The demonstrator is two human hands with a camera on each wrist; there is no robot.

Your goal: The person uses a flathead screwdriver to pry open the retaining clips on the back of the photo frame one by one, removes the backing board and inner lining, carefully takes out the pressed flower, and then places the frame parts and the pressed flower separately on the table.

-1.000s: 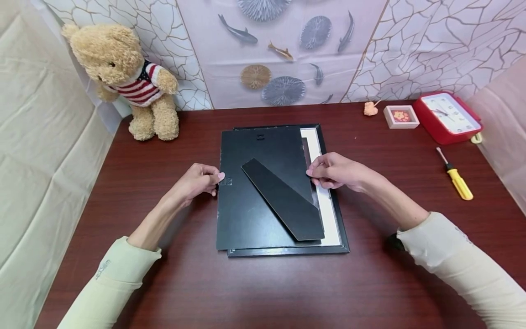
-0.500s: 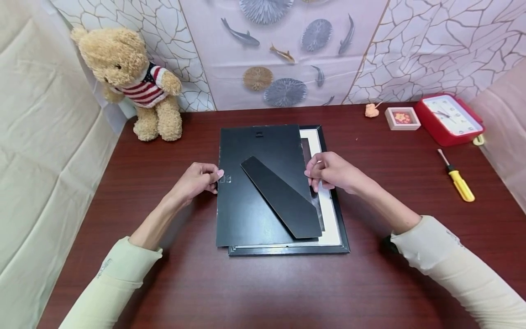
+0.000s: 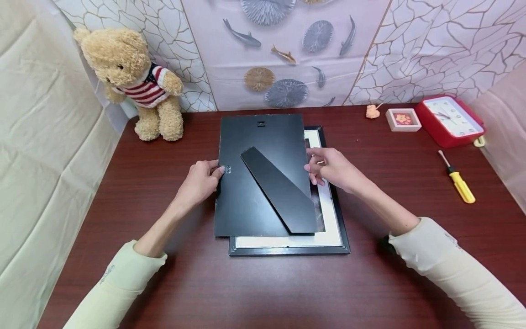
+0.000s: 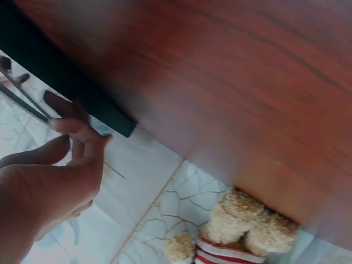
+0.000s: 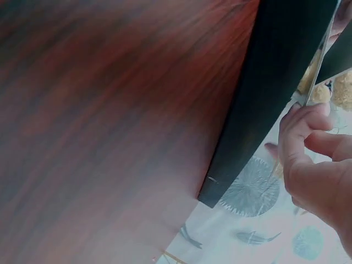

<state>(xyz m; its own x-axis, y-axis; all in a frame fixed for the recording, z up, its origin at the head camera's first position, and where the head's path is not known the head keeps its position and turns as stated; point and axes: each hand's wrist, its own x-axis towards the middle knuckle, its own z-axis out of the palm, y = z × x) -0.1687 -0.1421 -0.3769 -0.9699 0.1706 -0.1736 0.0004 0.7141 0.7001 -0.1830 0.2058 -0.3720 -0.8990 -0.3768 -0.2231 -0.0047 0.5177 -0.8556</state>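
Observation:
A black backing board (image 3: 246, 201) with an angled stand leg (image 3: 279, 189) lies over a black picture frame (image 3: 287, 251), offset to its upper left. The left hand (image 3: 199, 183) pinches the board's left edge, thumb on top. At the opposite edge the right hand (image 3: 339, 169) pinches the board between thumb and fingers. White mat (image 3: 330, 219) and part of a dark picture show along the frame's right side. In the left wrist view the hand (image 4: 66, 170) is at the board's edge above the frame; the right wrist view has the other hand (image 5: 316, 148) likewise.
A teddy bear (image 3: 144, 87) in a striped sweater stands at the back left. Along the back right are a small orange item (image 3: 372, 111), a small framed box (image 3: 403, 119) and a red clock (image 3: 449, 121). A yellow screwdriver (image 3: 461, 186) lies on the right.
Both hands have shifted the backing board toward the back of the table, uncovering more white mat along the frame's near side. The frame has stayed in place.

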